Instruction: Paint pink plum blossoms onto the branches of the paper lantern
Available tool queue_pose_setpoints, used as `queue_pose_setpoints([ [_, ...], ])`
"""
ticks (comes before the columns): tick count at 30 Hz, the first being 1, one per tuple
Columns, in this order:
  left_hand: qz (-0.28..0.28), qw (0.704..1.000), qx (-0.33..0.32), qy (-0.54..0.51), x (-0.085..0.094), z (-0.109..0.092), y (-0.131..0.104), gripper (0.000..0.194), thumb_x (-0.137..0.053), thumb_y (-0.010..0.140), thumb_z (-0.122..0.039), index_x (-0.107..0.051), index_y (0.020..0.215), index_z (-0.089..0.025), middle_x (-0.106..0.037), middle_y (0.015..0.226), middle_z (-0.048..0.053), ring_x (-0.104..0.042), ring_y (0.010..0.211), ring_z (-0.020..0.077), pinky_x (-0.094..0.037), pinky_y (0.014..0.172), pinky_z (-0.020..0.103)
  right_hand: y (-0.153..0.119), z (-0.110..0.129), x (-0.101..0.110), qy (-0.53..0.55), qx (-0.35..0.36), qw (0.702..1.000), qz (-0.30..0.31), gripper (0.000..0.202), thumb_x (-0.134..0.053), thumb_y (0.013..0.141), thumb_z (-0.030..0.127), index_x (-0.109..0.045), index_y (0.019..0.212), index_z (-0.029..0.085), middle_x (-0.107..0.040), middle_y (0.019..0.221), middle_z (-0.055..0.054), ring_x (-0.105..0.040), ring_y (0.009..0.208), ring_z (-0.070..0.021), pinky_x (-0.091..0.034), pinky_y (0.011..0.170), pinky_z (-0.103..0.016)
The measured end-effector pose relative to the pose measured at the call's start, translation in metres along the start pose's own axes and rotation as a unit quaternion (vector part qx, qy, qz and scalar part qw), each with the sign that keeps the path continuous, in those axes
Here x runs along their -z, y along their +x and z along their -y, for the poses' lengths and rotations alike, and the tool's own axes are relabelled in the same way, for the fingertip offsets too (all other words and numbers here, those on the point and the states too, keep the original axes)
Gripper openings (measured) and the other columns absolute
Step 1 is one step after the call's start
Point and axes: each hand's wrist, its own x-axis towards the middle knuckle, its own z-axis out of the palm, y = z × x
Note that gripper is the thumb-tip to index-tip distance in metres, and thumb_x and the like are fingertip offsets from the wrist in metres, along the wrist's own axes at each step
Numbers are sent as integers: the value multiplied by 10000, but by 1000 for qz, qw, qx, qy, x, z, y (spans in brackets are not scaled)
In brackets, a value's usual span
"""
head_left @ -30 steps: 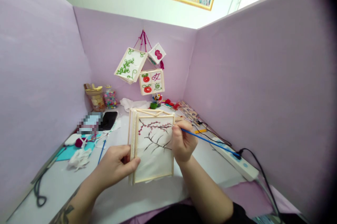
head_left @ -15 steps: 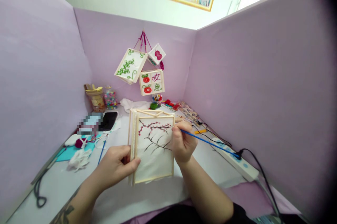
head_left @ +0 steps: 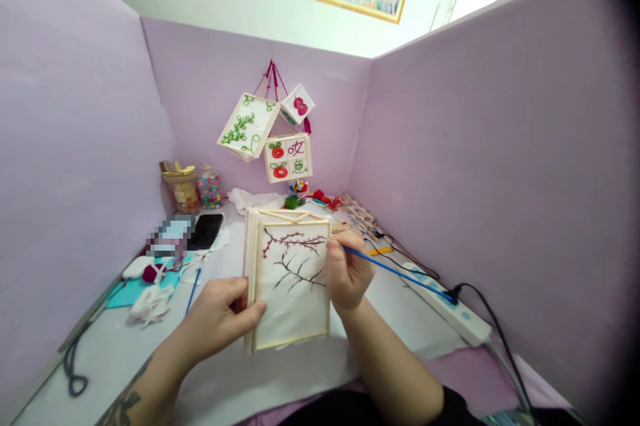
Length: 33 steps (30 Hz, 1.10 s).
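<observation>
My left hand [head_left: 225, 311] grips the left edge of a wooden-framed paper lantern [head_left: 293, 316], thumb on the front and the other fingers behind. The lantern stands tilted up, its white face toward me. Painted on that face are a dark branch with small red blossoms near the top and a bare dark branch below it. My right hand [head_left: 351, 269] pinches a blue paintbrush [head_left: 395, 271] near its front end, against the upper right of the face. The brush tip is mostly hidden by the fingers.
Painted lanterns [head_left: 249, 126] hang on purple cords at the back wall. On the left lie a black phone [head_left: 207, 231], another blue brush [head_left: 193, 291] and crumpled white tissue [head_left: 151, 304]. Jars [head_left: 209, 187] stand behind. A power strip [head_left: 450, 309] with cables runs along the right.
Almost nothing differs. Both hands keep the same grip, and the lantern and brush stay in place apart from a very slight shift of the view.
</observation>
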Motion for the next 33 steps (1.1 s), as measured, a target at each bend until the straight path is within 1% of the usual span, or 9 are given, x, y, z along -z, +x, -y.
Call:
queue_pose_setpoints([
  [10, 5, 1000, 4, -3, 0, -2, -1, 368, -532, 827, -355, -377, 528, -207, -396, 475, -65, -382, 430, 78, -295, 432, 187, 3, 2, 0, -9, 3, 1000, 5, 109, -566, 911, 140, -632, 894, 225, -616, 745, 17, -624, 724, -163, -517, 730, -339],
  [17, -2, 1000, 1, -11, 0, -2, 0, 363, -538, 822, -346, -381, 526, -207, -391, 470, -67, -370, 424, 77, -285, 427, 191, 0, 0, 0, 18, -4, 1000, -25, 125, -559, 916, 126, -629, 927, 229, -618, 778, 22, -620, 742, -150, -508, 723, -318],
  [24, -2, 1000, 3, -6, 0, -1, 0, 364, -548, 820, -350, -383, 528, -207, -387, 474, -69, -367, 431, 78, -278, 430, 194, 0, 0, -1, -8, -16, 1000, -18, 88, -563, 919, 163, -626, 894, 220, -626, 759, 6, -646, 765, -177, -534, 750, -363],
  [33, -4, 1000, -3, -9, -1, 1, -2, 366, -546, 827, -342, -382, 529, -206, -384, 476, -70, -366, 428, 75, -277, 425, 190, 1, 1, -2, -4, -14, 1000, -15, 97, -557, 916, 151, -619, 900, 223, -624, 760, 4, -648, 767, -178, -536, 737, -359],
])
